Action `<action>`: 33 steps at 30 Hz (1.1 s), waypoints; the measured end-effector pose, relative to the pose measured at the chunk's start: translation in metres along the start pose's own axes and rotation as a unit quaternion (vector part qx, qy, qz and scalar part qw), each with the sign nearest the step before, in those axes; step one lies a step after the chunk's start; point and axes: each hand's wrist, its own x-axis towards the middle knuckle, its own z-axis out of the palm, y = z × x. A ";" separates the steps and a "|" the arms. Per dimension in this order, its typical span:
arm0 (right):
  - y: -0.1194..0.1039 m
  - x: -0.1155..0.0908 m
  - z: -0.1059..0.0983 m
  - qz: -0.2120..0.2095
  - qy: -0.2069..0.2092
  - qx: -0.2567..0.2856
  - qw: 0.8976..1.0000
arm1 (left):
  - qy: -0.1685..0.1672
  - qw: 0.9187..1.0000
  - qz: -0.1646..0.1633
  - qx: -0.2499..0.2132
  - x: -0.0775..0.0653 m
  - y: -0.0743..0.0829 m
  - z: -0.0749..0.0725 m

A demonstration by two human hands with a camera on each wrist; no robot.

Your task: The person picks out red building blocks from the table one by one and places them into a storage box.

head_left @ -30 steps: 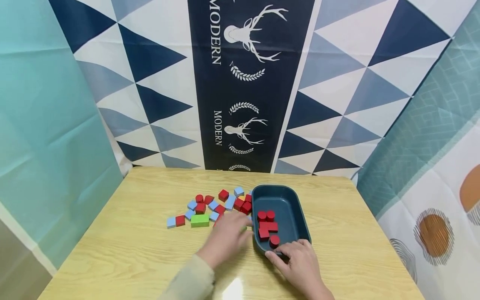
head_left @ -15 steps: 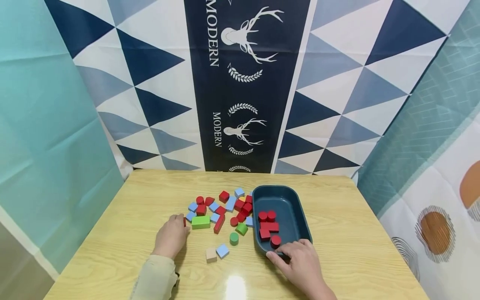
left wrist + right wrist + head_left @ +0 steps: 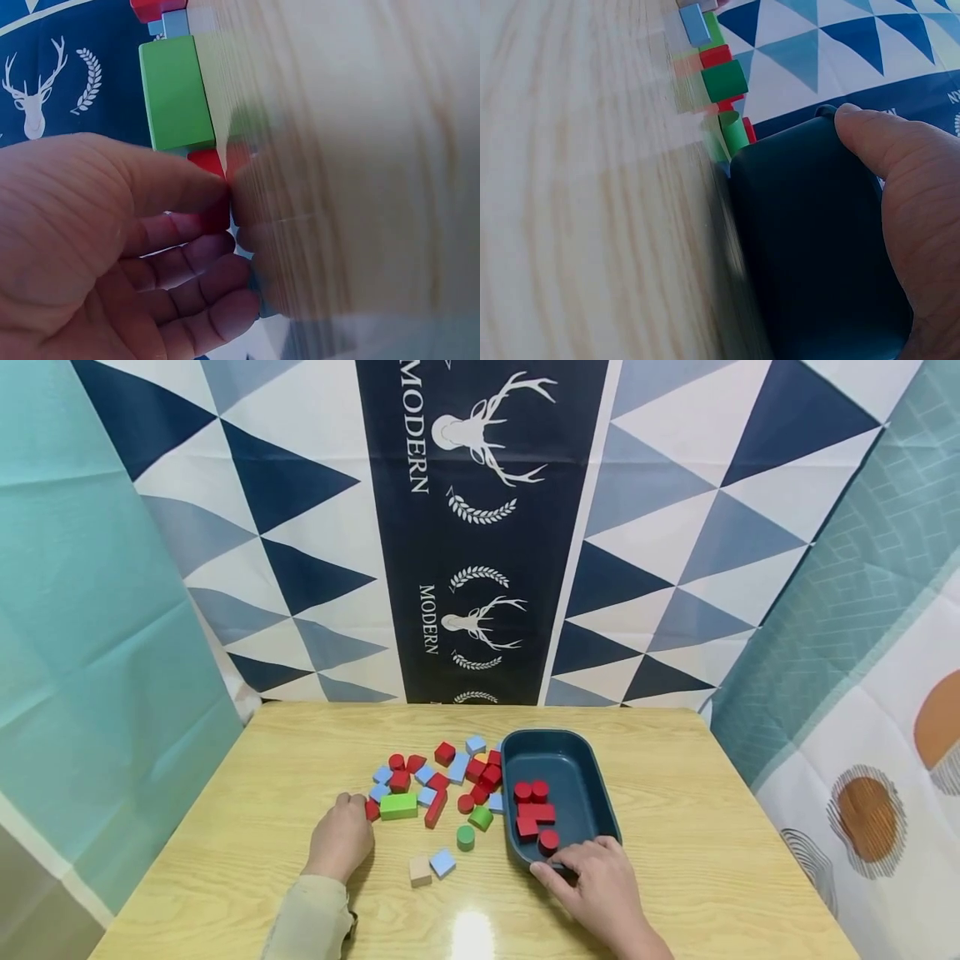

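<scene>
My left hand (image 3: 341,837) is at the left end of the block pile, thumb and fingers around a red block (image 3: 217,214) on the table. A light green rectangular block (image 3: 399,807) lies just beside that red block. Near the little finger, a sliver of a blue block (image 3: 264,301) shows in the left wrist view, the rest hidden by the hand. My right hand (image 3: 600,885) grips the near rim of a dark blue tray (image 3: 603,806), thumb over the edge in the right wrist view. Inside the tray sit several red blocks (image 3: 537,812), some cylindrical.
Red, light blue and green blocks crowd left of the tray, among them a long red block (image 3: 436,808) and a green cylinder (image 3: 465,837). Nearer me lie a plain wooden cube (image 3: 420,872) and a light blue block (image 3: 442,862). Patterned cloth (image 3: 480,527) hangs behind the table.
My left hand has moved left from beside the tray to the red block at the pile's left end, where it now holds it. The right hand has stayed on the tray rim.
</scene>
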 end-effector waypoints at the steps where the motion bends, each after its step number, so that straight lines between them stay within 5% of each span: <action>1: 0.000 0.000 0.000 0.001 -0.002 0.000 1.000 | -0.002 1.000 -0.002 -0.001 0.000 0.000 -0.001; 21: -0.001 0.001 0.001 -0.004 0.002 0.007 1.000 | -0.018 1.000 -0.009 -0.009 -0.003 -0.008 -0.009; 26: -0.001 -0.001 0.003 -0.010 0.004 0.009 1.000 | 0.008 1.000 -0.004 -0.016 -0.005 -0.009 -0.022; 33: -0.005 0.000 0.002 -0.015 0.000 0.007 1.000 | 0.047 0.995 0.029 -0.087 -0.010 0.028 -0.042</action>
